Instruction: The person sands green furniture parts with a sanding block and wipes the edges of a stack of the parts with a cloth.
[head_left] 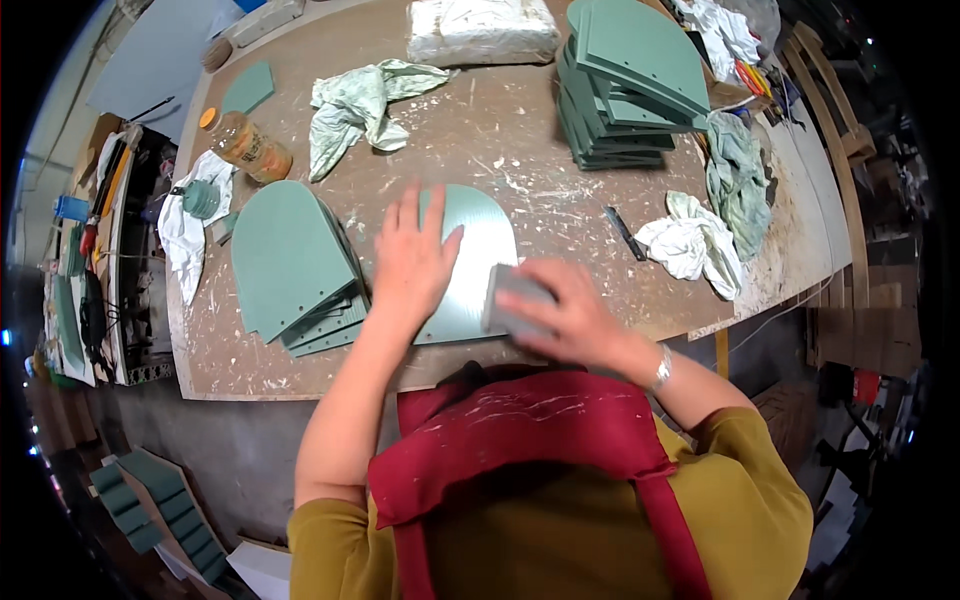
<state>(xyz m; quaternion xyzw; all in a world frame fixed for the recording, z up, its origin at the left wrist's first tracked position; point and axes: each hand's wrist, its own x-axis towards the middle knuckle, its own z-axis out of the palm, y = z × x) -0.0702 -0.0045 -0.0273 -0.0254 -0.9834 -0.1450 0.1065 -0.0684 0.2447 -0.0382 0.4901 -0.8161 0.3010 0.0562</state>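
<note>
The desk (520, 130) fills the upper half of the view, a brown board streaked with white smears and dust, its far corners bending away toward the dark rim. Up at the far right sits a tall stack of green arched panels (625, 85), its right side running in behind rags. At the near left a second, fanned pile of green panels (285, 255) lies flat, only the edges of the lower ones showing. Between the two, right at the near edge, is the single arched panel (485, 250), pale and sheened, its middle and lower right covered by both hands. The left hand (410, 265) lies flat on it, fingers spread wide, pinning it to the desk. The right hand (565, 310) is closed over a grey sanding block (515, 300) resting on the panel's lower right; the block's underside cannot be seen. A crumpled pale green cloth (365, 105) lies mid-desk, a white rag (695, 245) at the right edge, a wrapped white bundle (480, 30) at the far side, partly cut off. A jar with an orange lid (245, 145) lies on its side at the left. A small dark strip (625, 232) beside the white rag is too small to identify.
</note>
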